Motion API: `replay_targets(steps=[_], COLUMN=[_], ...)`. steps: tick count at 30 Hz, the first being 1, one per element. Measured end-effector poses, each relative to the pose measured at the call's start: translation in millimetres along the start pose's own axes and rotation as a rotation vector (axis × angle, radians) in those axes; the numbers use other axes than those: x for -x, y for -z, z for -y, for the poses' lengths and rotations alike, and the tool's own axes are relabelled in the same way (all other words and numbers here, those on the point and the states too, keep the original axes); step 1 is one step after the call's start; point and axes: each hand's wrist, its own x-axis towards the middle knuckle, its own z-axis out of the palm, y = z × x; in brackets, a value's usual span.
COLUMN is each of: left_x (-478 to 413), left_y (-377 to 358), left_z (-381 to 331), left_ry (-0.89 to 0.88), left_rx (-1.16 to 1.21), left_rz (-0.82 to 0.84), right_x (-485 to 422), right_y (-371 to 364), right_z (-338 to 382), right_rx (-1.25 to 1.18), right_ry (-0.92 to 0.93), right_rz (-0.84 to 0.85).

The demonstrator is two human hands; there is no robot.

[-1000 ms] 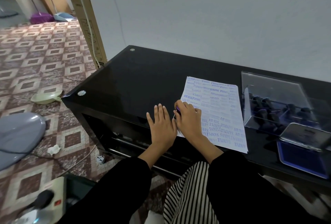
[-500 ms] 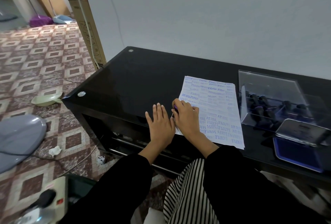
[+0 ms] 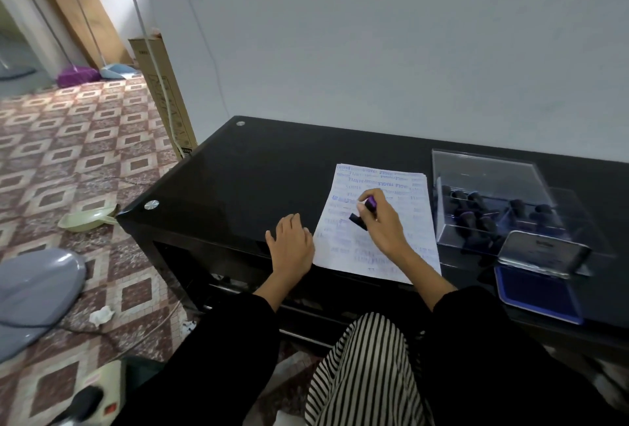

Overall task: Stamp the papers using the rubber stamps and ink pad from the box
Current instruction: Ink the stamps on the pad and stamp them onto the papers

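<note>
well, the stamp comes up off the sheet

and there it goes: a second ago the right hand was bearing down on the stamp at the near left edge of the paper, and now it has lifted it and carried it further up the page. fingers and thumb pinch the purple handle, and the stamp is tipped over so its dark base shows, hanging just above the sheet's left half. the left hand has barely shifted. it lies palm down on the black table, fingers loosely together, right at the paper's left edge, holding nothing. the page is already crowded with blue marks. so that print looks done, i'd say, and the next call is either a fresh spot or a re-ink. the ink pad sits open at the near right, its lid up. the clear box stands just behind it, beside the paper, with the spare stamps inside.
</note>
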Motion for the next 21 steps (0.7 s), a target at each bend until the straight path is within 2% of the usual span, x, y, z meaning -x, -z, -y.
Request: replay_targets(steps=[9,18,21], left_x=[7,4,-4], left_y=[-8,-24,-31], left_z=[-69,-179,-202], left_ry=[-0.319,-0.491,-0.484], left_rx=[0.15,0.259,0.364], left_rz=[-0.051,0.1,0.178], right_x=[4,-16,-28], right_y=[71,147,162], right_z=[-23,-43,-51], right_rx=[0.099,0.207,0.214], right_ry=[-0.045,-0.083,-0.131], right_rz=[-0.094,-0.123,-0.108])
